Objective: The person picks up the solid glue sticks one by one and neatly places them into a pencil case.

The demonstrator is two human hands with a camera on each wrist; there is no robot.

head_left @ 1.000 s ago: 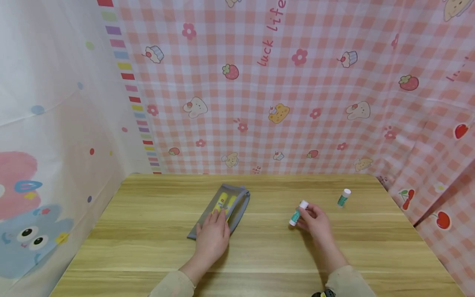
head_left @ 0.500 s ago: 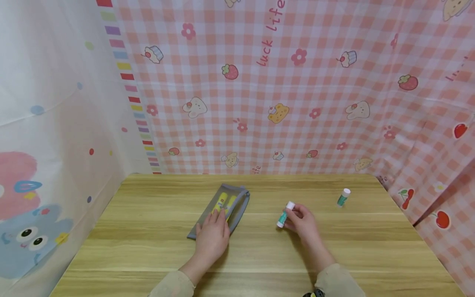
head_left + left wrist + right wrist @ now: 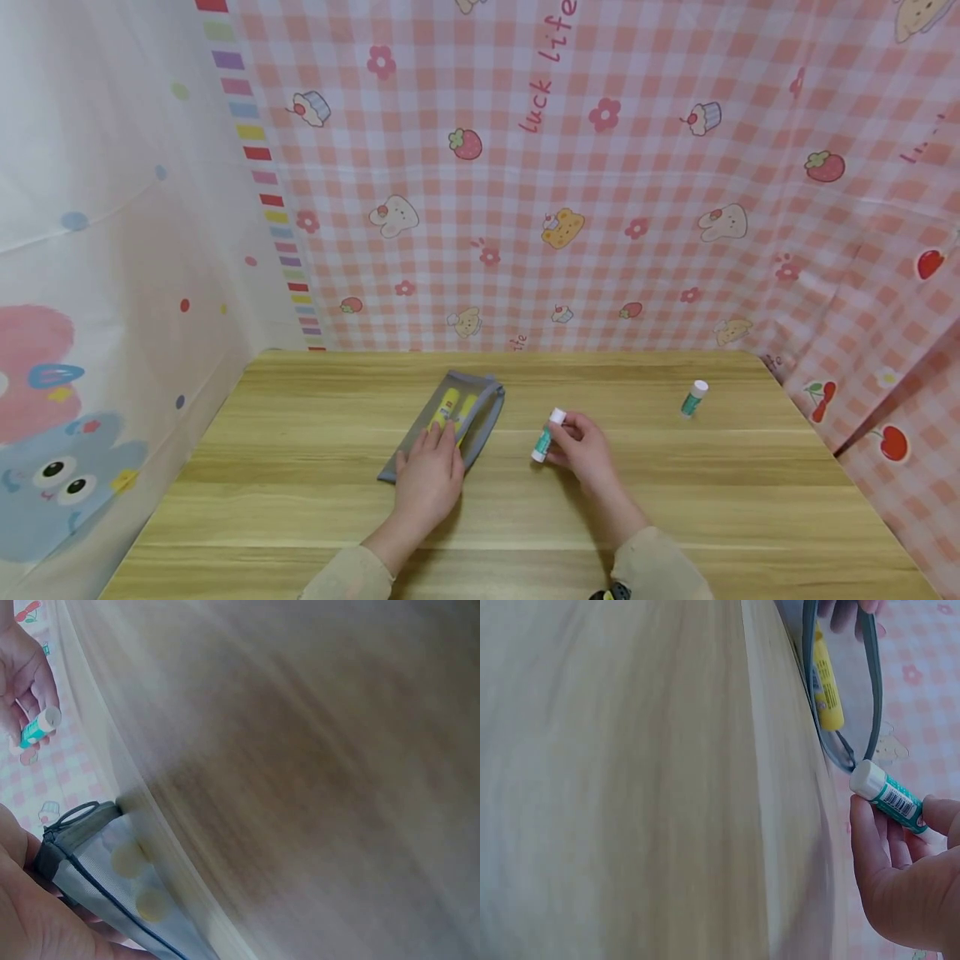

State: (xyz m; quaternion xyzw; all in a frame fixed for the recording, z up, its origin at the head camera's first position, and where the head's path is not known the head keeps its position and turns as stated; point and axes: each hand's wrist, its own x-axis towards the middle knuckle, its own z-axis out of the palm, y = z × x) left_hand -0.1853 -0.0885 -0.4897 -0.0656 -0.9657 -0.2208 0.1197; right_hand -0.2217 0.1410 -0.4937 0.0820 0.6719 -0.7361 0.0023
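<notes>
In the head view my left hand [image 3: 429, 475] lies over the near part of a grey mesh zip pouch [image 3: 486, 437], gripping it by its rim, with the fingers along the top panel. The pouch mouth gapes toward the right. Inside lie yellow labelled tubes [image 3: 450, 402], seen through the mesh. My right hand [image 3: 585, 450] pinches a glue stick [image 3: 545, 442], green and white with a white cap, between thumb and fingers. It is held tilted, a short way right of the pouch. In the right wrist view the glue stick's white end [image 3: 868, 778] overlaps the mouth's lower end.
A second green and white glue stick [image 3: 693, 399] stands at the back right of the wooden table [image 3: 337, 517]. Behind the table hangs a pink checked cloth [image 3: 517, 275], and a white printed cloth [image 3: 150, 275] covers the left side.
My right hand has moved left across the table with the glue stick, closer to the pouch. My left hand and the pouch have stayed in place.
</notes>
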